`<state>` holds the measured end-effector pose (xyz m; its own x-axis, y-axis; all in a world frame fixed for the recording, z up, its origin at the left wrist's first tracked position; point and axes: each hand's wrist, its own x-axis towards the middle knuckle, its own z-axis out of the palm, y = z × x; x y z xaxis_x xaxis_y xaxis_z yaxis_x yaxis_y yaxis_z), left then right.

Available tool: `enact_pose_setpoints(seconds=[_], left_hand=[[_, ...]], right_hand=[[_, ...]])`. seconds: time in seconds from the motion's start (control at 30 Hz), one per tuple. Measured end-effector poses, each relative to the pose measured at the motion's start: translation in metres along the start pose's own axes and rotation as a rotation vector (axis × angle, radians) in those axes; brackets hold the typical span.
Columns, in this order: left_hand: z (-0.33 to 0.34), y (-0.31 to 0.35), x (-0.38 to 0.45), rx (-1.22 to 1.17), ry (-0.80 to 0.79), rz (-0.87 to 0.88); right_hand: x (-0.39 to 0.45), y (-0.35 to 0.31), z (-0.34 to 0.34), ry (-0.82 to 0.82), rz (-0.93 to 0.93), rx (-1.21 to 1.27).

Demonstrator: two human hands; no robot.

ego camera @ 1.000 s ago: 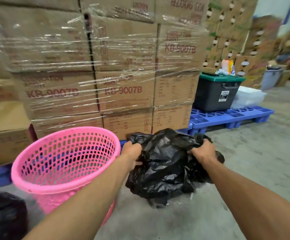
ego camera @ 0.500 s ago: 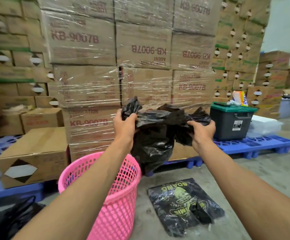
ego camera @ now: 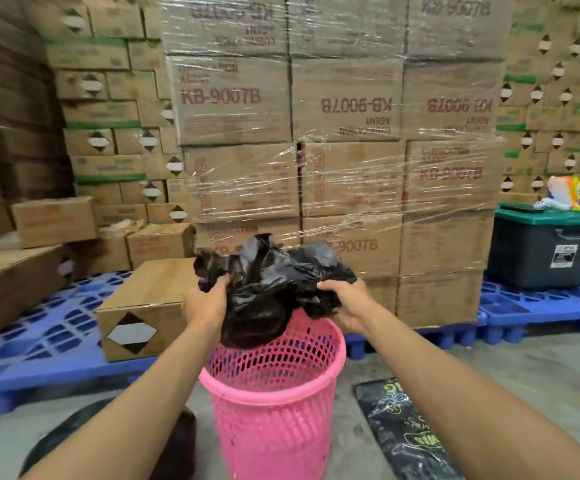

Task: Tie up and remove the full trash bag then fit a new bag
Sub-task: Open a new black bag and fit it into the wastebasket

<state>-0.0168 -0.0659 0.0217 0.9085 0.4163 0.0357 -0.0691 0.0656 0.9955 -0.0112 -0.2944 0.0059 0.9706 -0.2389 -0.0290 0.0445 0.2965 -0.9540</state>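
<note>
A crumpled black trash bag (ego camera: 268, 292) hangs over the mouth of the pink perforated bin (ego camera: 274, 410), its bottom dipping just inside the rim. My left hand (ego camera: 207, 301) grips the bag's left edge. My right hand (ego camera: 345, 303) grips its right edge. The bin stands upright on the concrete floor in front of me. A dark full bag (ego camera: 174, 445) lies on the floor at the lower left, mostly hidden by my left arm.
A flat pack of black bags (ego camera: 403, 431) with yellow print lies on the floor right of the bin. Shrink-wrapped cartons (ego camera: 351, 174) on blue pallets (ego camera: 541, 310) stand close behind. A loose carton (ego camera: 143, 306) sits left, a green-lidded dark tote (ego camera: 545, 247) right.
Both hands lifted the black bag off the floor, then carried it left and lowered it over the pink bin. The view has shifted so that the bin is centred.
</note>
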Motion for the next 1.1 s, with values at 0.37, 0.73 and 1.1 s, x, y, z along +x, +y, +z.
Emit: enact_pose_setpoints(seconds=[0.37, 0.73, 1.1], left_hand=[[-0.025, -0.063, 0.026, 0.507, -0.397, -0.292], [-0.012, -0.08, 0.035, 0.806, 0.103, 0.375], [-0.06, -0.098, 0.038, 1.063, -0.198, 0.654]], right_hand=[[0.015, 0.086, 0.036, -0.36, 0.63, -0.724], [0.047, 0.085, 0.002, -0.12, -0.066, -0.543], [0.036, 0.05, -0.027, -0.149, -0.032, -0.162]])
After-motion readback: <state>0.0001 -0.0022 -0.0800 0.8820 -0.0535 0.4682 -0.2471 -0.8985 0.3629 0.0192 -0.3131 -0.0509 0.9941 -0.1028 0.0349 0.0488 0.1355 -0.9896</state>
